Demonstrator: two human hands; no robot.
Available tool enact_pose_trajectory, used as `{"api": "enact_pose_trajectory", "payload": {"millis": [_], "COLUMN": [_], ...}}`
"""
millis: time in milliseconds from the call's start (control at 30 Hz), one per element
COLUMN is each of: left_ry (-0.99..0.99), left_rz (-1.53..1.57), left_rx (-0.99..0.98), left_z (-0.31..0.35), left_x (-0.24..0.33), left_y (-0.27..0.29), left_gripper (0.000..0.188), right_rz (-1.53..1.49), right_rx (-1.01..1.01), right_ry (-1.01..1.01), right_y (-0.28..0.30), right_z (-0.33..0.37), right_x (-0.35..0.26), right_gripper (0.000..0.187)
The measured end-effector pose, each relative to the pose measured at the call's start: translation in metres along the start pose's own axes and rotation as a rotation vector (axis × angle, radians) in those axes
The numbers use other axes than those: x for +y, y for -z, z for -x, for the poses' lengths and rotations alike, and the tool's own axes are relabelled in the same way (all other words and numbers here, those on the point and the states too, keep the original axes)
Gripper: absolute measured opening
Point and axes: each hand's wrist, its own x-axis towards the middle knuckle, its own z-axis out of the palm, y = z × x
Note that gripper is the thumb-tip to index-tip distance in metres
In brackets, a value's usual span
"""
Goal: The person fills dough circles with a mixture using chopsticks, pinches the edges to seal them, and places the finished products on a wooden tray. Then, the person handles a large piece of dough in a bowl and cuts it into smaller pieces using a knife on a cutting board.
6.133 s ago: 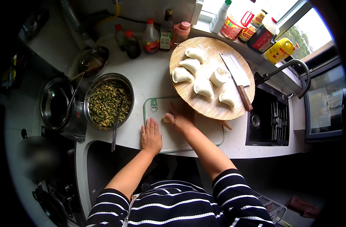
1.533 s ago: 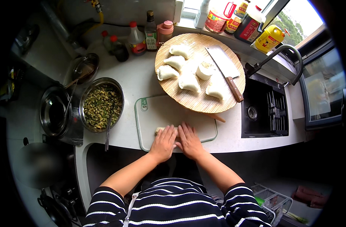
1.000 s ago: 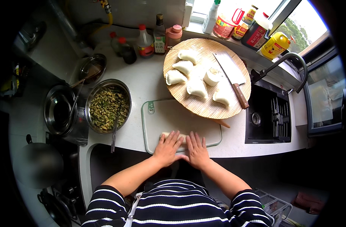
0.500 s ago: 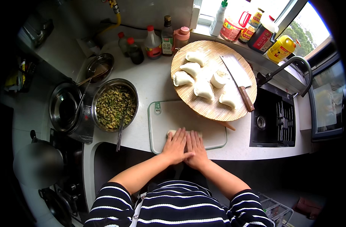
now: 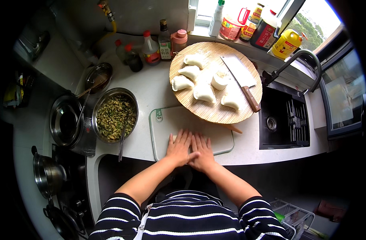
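My left hand (image 5: 178, 149) and my right hand (image 5: 202, 153) lie flat side by side, fingers stretched forward and thumbs crossing. Both press on a pale piece of dough (image 5: 174, 137), mostly hidden beneath them. Under it is a white cutting board (image 5: 161, 132) with a green rim. Just beyond, a round woven tray (image 5: 211, 115) overlaps the board's far edge. It carries several large filled dumplings (image 5: 204, 93), a short upright white dough piece (image 5: 220, 81) and a cleaver (image 5: 239, 71) with a wooden handle.
To the left stands a steel bowl (image 5: 135, 105) of chopped green-and-yellow filling (image 5: 114, 117) with utensil handles sticking out. Further left are a steel basin (image 5: 55, 120) and a smaller bowl (image 5: 107, 68). Bottles (image 5: 151, 54) line the back; a black sink (image 5: 273, 138) lies right.
Both hands have slid forward on the board, and the dough that showed at the fingertips is now mostly covered. The whole view has shifted slightly, moving the scene left.
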Motion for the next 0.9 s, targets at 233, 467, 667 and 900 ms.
{"api": "enact_pose_trajectory", "payload": {"millis": [233,467,667,900], "left_ry": [-0.053,0.064,-0.123,0.076], "left_rz": [0.021,-0.012,-0.131,0.035], "left_rx": [0.075,-0.033,0.02,-0.034], "left_z": [0.019,-0.029,0.056,-0.037], "left_x": [-0.001,0.002,0.004,-0.006], "left_y": [0.0,0.02,-0.019,0.017], "left_gripper": [0.089,0.091,0.096,0.092], "right_rz": [0.148,0.024,0.031,-0.101], "right_rx": [0.05,-0.03,-0.129,-0.025], "right_ry": [0.041,-0.101,-0.017,-0.173], "right_y": [0.007,0.011,0.004,0.005], "right_z": [0.019,-0.029,0.063,-0.026], "right_x": [0.007,0.014,-0.01,0.011], "right_gripper": [0.083,0.083,0.086,0.082]}}
